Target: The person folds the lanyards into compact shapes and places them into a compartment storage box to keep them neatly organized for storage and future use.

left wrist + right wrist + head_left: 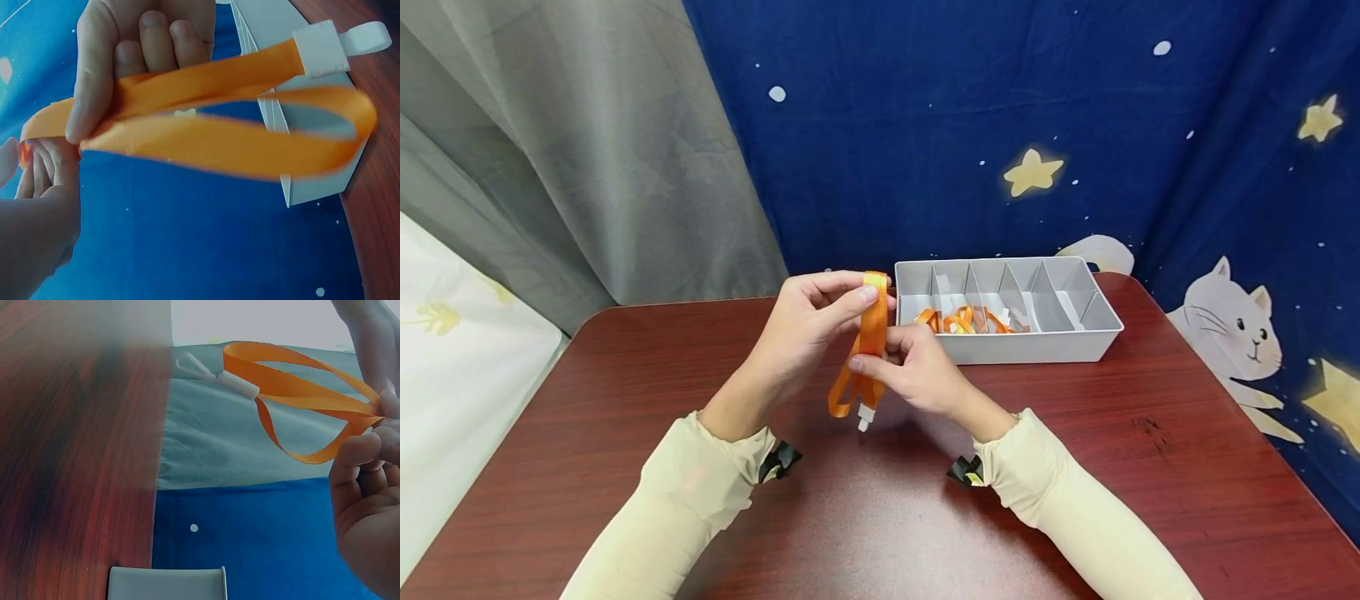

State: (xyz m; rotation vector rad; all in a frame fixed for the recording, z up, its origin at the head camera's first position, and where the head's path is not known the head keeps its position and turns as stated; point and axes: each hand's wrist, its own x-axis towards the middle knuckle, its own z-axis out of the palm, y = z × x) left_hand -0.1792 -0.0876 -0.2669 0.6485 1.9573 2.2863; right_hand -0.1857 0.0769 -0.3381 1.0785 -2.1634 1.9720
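Both hands hold one folded orange ribbon strap (870,333) above the dark red table (625,400). My left hand (808,321) pinches the top fold between thumb and fingers. Lower down, my right hand (913,367) pinches the strap's middle. A white plastic end clip (866,417) hangs at the bottom, with a loose orange loop beside it. In the left wrist view the strap (219,119) runs from the fingers (94,94) out to the white clip (325,50). In the right wrist view the strap (300,387) loops away from the fingertips (356,453), with the clip (237,384) at its far end.
A grey divided tray (1097,321) stands at the table's back, just right of the hands. More orange straps (962,320) lie in its left compartments. A blue starry cloth (1000,125) hangs behind, with a grey curtain (587,150) to the left.
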